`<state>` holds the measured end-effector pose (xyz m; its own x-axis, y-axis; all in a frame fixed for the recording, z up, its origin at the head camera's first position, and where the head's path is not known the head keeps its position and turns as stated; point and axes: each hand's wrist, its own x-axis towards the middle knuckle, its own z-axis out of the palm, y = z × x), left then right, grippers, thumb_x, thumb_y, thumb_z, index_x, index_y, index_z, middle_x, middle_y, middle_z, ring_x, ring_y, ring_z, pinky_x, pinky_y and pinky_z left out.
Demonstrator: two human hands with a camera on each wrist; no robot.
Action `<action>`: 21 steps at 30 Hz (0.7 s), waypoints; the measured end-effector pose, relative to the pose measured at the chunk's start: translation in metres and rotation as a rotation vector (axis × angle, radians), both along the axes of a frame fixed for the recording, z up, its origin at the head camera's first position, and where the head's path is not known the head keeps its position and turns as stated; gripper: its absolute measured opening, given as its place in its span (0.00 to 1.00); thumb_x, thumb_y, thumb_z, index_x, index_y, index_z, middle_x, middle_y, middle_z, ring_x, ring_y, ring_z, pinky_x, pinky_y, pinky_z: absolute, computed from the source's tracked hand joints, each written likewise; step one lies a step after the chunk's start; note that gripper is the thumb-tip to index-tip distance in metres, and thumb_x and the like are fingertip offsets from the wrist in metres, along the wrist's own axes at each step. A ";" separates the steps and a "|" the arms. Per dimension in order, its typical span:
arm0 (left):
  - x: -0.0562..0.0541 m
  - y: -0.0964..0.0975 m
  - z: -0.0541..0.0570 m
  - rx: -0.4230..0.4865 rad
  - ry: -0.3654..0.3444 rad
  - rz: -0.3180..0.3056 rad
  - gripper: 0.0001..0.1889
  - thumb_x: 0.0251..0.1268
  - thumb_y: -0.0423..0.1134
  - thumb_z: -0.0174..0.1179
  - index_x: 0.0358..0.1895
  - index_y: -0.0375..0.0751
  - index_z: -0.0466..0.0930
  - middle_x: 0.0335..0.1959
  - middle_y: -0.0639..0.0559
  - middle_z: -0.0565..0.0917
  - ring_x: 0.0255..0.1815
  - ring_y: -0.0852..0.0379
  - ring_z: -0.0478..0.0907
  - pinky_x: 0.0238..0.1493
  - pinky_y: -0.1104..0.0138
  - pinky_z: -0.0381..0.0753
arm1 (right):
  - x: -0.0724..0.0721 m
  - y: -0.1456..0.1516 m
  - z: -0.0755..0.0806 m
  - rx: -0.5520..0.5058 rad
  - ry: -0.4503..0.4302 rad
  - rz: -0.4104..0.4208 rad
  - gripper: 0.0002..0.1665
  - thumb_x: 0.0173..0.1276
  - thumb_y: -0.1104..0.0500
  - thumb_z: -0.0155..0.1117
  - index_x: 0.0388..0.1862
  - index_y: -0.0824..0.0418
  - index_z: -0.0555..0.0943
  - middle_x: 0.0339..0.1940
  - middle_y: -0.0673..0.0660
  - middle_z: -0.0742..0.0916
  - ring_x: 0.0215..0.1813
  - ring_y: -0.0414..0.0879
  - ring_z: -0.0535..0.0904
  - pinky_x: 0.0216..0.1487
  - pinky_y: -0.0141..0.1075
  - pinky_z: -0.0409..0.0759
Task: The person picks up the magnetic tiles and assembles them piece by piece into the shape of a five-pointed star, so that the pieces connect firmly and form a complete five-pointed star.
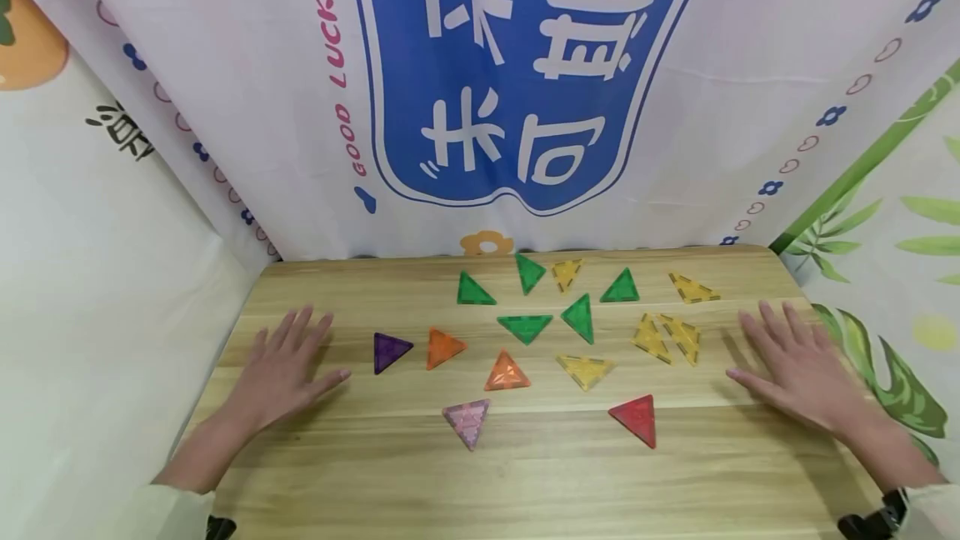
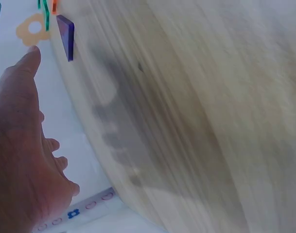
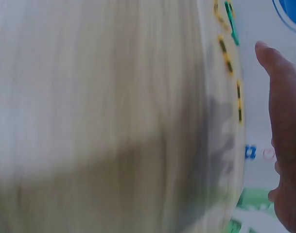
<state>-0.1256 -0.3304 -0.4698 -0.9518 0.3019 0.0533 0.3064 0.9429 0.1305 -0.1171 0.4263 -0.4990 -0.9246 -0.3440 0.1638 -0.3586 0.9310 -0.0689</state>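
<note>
Your left hand (image 1: 281,377) and right hand (image 1: 802,373) hold nothing, fingers spread; on the table (image 1: 555,482), the purple triangle (image 1: 389,352) lies nearest your left, yellow triangles (image 1: 683,340) nearest your right. Each should lift best by its edges.

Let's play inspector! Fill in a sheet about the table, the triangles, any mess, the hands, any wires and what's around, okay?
Surface: wooden table, striped grain.
Job's things: five green triangles, five yellow triangles, two orange triangles, one purple triangle, one pink triangle, one red triangle, lying scattered.
Clutter: nothing seen.
Left hand: fingers spread, holding nothing; purple triangle nearest.
Right hand: fingers spread, holding nothing; yellow triangles nearest.
Cables: nothing seen.
Surroundings: printed cloth behind the table, reading "GOOD LUCK".
</note>
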 end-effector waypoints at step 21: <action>-0.016 0.042 0.001 0.053 -0.026 -0.095 0.51 0.72 0.69 0.59 0.86 0.41 0.54 0.86 0.32 0.49 0.85 0.29 0.46 0.78 0.28 0.46 | -0.040 -0.113 0.021 -0.022 0.008 0.217 0.57 0.70 0.29 0.66 0.86 0.58 0.61 0.87 0.67 0.57 0.86 0.71 0.48 0.79 0.73 0.52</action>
